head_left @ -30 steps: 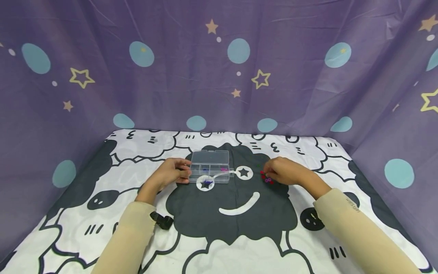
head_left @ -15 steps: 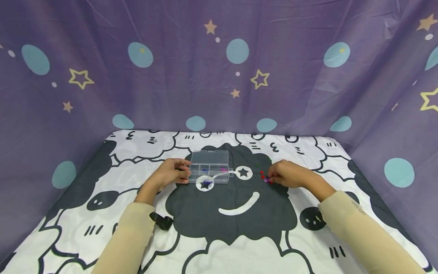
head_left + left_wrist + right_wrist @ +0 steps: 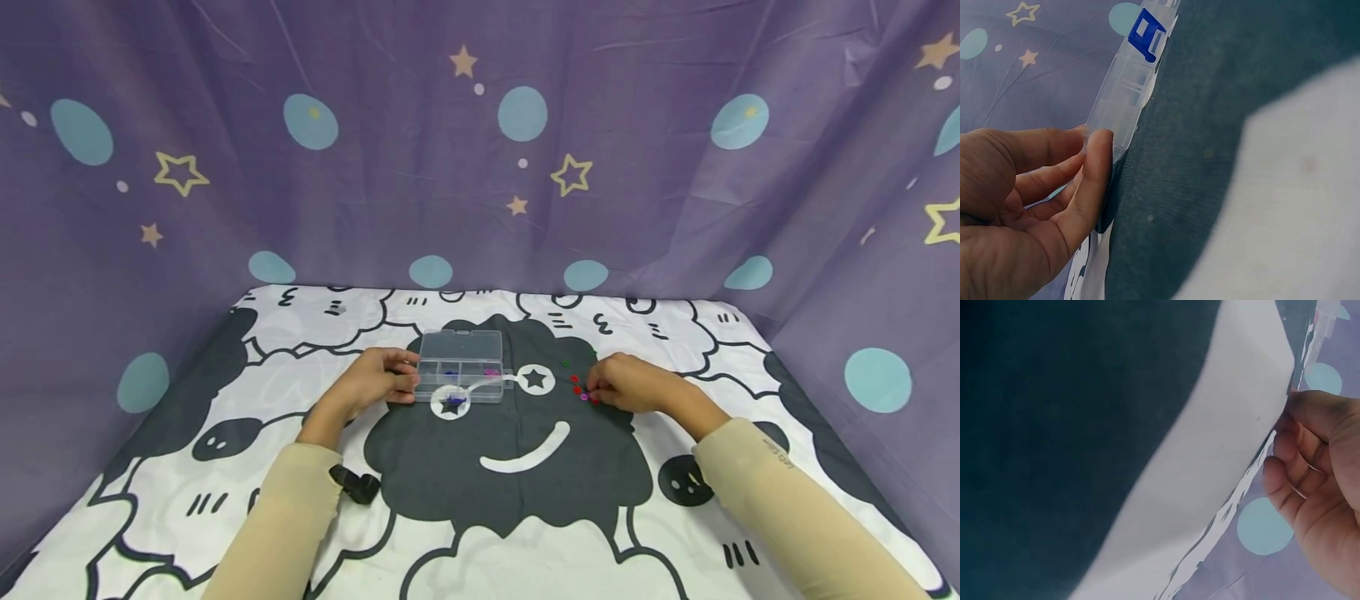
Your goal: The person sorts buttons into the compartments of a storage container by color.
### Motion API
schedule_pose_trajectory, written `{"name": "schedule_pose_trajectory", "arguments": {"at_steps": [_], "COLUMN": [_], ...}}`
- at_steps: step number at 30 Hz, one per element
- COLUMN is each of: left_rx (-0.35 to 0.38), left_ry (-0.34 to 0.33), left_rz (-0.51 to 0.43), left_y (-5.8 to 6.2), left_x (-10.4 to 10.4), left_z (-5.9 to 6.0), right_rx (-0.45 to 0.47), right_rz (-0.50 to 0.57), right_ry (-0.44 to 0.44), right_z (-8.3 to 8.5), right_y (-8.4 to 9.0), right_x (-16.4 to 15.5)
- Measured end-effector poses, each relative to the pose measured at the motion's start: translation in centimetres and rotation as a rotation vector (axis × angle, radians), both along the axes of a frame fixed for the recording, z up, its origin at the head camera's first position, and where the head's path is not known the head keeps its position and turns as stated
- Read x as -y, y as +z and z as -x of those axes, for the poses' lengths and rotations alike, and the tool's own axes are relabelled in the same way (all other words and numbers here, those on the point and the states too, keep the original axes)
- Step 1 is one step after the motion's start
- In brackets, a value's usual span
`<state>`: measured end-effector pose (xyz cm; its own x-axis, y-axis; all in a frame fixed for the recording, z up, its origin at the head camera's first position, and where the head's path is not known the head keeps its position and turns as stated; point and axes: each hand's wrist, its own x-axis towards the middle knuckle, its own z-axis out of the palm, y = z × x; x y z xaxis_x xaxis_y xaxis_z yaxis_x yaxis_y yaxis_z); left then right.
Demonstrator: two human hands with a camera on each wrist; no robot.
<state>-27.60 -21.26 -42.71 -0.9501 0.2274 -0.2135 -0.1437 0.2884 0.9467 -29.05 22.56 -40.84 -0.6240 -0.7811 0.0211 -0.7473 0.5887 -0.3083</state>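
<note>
The left end of the clear box (image 3: 422, 392) is pinched by the left hand (image 3: 371, 379), its thumb on the near side and its fingers behind. The box lies just to the right of that hand, flat on the patterned cloth (image 3: 517, 500), with its lid (image 3: 461, 345) tipped back on the far side. By the right hand (image 3: 626, 382), well off to the right of the box, the cloth is reached with thumb and fingertips drawn close together; whether a piece is held between them cannot be told, as the tips are hidden.

Red pieces (image 3: 577, 389) and a purple ring (image 3: 585, 397) are seen just beside the right hand's fingertips, on the side toward the left hand. Green pieces (image 3: 566, 363) are scattered farther off, beyond that hand.

The filling of the box is judged to be only partly done. A blue bit (image 3: 449, 372) and pink pieces (image 3: 491, 372) are already lodged in separate far compartments, and a blue piece (image 3: 456, 402) is seen by the near wall. The red, purple and green ones appear to be left, and no red or green is made out inside the box.
</note>
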Motion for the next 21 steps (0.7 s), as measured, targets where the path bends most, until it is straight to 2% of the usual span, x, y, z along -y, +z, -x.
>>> {"name": "schedule_pose_trajectory", "arguments": {"at_steps": [11,21], "left_rx": [0.005,0.000], "left_ry": [0.006,0.003], "left_rz": [0.006,0.007], "left_y": [0.26,0.18], "left_x": [-0.03,0.05], "left_z": [-0.18,-0.03], "right_rx": [-0.033,-0.011], "right_rz": [-0.002,0.017], "right_ry": [-0.005,-0.049], "right_z": [-0.13,0.12], "right_y": [0.00,0.41], "right_x": [-0.21,-0.39]}}
